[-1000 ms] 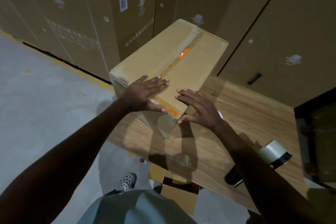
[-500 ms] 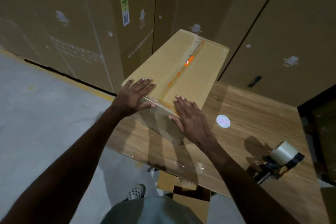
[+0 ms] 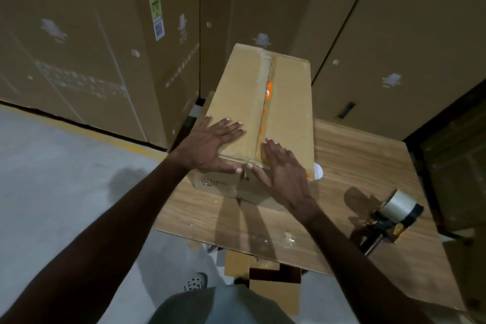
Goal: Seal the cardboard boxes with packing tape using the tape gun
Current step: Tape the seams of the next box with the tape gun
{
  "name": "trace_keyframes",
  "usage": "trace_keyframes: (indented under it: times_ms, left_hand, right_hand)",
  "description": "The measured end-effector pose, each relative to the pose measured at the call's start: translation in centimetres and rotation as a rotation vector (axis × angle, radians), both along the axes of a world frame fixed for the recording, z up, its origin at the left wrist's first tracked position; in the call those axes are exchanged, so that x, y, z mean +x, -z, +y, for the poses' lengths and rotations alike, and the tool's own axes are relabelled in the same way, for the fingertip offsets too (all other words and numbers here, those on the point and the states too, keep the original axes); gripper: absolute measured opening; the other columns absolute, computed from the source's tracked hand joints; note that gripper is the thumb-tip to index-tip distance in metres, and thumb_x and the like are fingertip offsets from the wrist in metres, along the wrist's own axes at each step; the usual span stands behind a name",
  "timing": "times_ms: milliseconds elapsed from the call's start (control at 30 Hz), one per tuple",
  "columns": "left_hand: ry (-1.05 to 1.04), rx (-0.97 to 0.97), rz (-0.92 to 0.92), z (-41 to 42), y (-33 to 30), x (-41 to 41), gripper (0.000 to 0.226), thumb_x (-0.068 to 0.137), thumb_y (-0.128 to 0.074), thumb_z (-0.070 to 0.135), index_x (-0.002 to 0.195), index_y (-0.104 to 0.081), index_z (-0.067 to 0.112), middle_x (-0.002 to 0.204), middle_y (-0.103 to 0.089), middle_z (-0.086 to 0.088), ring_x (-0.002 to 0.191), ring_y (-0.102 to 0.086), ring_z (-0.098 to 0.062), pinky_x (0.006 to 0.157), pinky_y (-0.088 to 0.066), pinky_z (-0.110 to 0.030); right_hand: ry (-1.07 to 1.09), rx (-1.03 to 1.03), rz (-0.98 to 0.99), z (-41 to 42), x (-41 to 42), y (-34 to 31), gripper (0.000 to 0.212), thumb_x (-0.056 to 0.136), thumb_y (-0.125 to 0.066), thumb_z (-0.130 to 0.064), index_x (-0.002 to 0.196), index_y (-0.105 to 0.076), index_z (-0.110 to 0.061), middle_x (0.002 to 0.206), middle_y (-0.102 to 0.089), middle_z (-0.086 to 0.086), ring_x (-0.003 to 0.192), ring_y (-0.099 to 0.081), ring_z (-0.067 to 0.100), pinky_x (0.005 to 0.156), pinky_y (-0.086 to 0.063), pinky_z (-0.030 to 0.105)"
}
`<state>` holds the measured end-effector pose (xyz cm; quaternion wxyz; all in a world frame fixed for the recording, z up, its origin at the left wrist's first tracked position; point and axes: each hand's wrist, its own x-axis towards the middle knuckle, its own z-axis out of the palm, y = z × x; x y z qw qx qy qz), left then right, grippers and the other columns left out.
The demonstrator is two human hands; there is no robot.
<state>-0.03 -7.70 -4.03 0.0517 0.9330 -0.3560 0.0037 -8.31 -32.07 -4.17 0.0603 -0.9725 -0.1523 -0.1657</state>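
A tall brown cardboard box stands on the wooden table, its two top flaps meeting at a centre seam with orange showing through the gap. My left hand lies flat with straight fingers on the left flap near the front edge. My right hand rests flat on the right flap and over the front top edge. The tape gun, with a roll of clear tape, lies on the table to the right, apart from both hands.
Large stacked cartons form a wall behind and to both sides. An open small carton sits on the floor under the table's front edge. A white round sticker lies by the box. Grey concrete floor spreads left.
The box has turned so its seam runs straight away from me. Both hands stayed flat on the top flaps, shifting with it; the tape gun has not moved.
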Motion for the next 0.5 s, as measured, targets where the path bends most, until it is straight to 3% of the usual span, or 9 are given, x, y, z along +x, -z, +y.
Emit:
trace_keyframes:
  times_ms: [133, 300, 400, 500]
  left_hand:
    - [-0.016, -0.004, 0.009, -0.1, 0.2, -0.8, 0.106, 0.078, -0.023, 0.095, 0.162, -0.004, 0.032, 0.169, 0.002, 0.008, 0.156, 0.002, -0.017, 0.124, 0.003, -0.053]
    - [-0.123, 0.033, 0.074, -3.3, -0.7, -5.4, 0.096, 0.087, -0.019, 0.082, 0.162, -0.001, 0.025, 0.169, 0.007, 0.001, 0.156, 0.007, -0.023, 0.120, 0.005, -0.064]
    - [-0.130, -0.021, 0.153, -6.8, -1.5, -8.4, 0.088, 0.093, -0.032, 0.070, 0.162, -0.009, 0.021, 0.169, 0.006, -0.001, 0.156, 0.006, -0.021, 0.117, 0.007, -0.065]
    - [-0.102, -0.094, 0.238, -8.5, -2.4, -7.3, 0.083, 0.096, -0.030, 0.071, 0.161, -0.017, 0.020, 0.170, 0.000, 0.003, 0.155, 0.002, -0.015, 0.120, 0.006, -0.063]
  right_hand:
    - [0.135, 0.007, 0.027, 1.9, -0.9, 1.2, 0.070, 0.104, -0.028, -0.057, 0.145, -0.050, -0.005, 0.154, -0.046, 0.015, 0.141, -0.046, 0.030, 0.113, -0.036, 0.049]
    - [-0.112, -0.042, 0.082, -4.0, -0.5, 0.9, 0.067, 0.106, -0.029, -0.057, 0.149, -0.048, -0.010, 0.157, -0.043, 0.008, 0.142, -0.045, 0.024, 0.112, -0.041, 0.052]
    - [-0.073, 0.227, 0.197, -8.1, -0.4, -1.0, 0.068, 0.099, -0.036, -0.068, 0.149, -0.051, -0.023, 0.154, -0.046, -0.007, 0.143, -0.044, 0.014, 0.115, -0.038, 0.051]
    - [0.168, 0.463, 0.211, -8.4, -0.2, -2.5, 0.067, 0.093, -0.043, -0.072, 0.144, -0.056, -0.030, 0.149, -0.052, -0.012, 0.137, -0.050, 0.012, 0.113, -0.042, 0.044]
